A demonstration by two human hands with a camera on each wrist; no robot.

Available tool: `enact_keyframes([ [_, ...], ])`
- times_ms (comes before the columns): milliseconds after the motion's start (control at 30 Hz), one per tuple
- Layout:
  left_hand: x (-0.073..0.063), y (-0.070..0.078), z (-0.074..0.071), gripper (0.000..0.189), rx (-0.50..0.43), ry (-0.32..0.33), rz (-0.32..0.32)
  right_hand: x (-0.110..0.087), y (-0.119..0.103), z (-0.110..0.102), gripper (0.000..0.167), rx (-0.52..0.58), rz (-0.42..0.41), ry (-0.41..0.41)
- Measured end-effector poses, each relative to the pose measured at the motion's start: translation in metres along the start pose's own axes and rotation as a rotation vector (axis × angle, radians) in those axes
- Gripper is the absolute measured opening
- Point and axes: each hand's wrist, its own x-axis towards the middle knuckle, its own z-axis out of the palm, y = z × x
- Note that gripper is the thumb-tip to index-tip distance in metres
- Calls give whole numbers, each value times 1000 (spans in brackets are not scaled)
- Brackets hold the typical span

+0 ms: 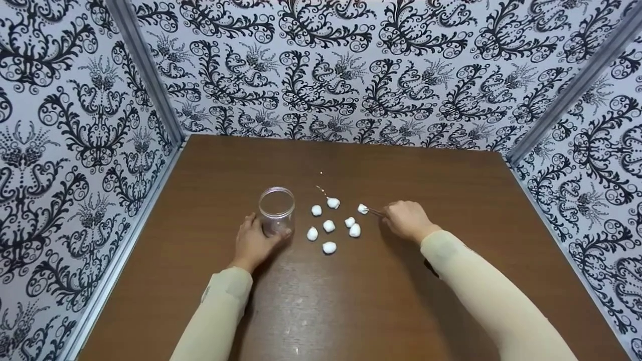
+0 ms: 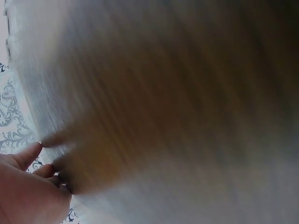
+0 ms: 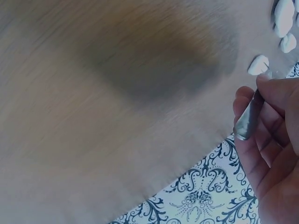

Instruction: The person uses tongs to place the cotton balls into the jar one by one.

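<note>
A clear open-topped jar (image 1: 277, 216) stands on the brown table, and my left hand (image 1: 255, 244) grips its lower part, thumb across the near side and fingers at its left. Only the fingers and part of the palm of this left hand (image 2: 35, 191) show in the left wrist view; the jar is not distinguishable there. My right hand (image 1: 407, 219) pinches metal tweezers (image 3: 251, 114), whose tips are at a white cotton ball (image 1: 362, 209). Several more cotton balls (image 1: 328, 226) lie loosely grouped between the jar and the tweezers.
The wooden table (image 1: 341, 301) ends at patterned walls (image 1: 331, 75) at the back and both sides. Grey metal posts (image 1: 150, 70) rise at the back corners. Small bright specks (image 1: 321, 190) show on the tabletop behind the cotton balls.
</note>
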Motion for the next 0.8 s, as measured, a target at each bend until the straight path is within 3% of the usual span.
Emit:
enact_keyframes([
  [167, -2, 1, 0, 93, -7, 12, 7, 0, -1, 2, 9, -15, 2, 24],
  [600, -2, 0, 1, 93, -21, 9, 3, 0, -2, 9, 11, -129, -17, 176],
  [800, -2, 0, 0, 94, -16, -6, -2, -2, 2, 9, 9, -125, -33, 219],
])
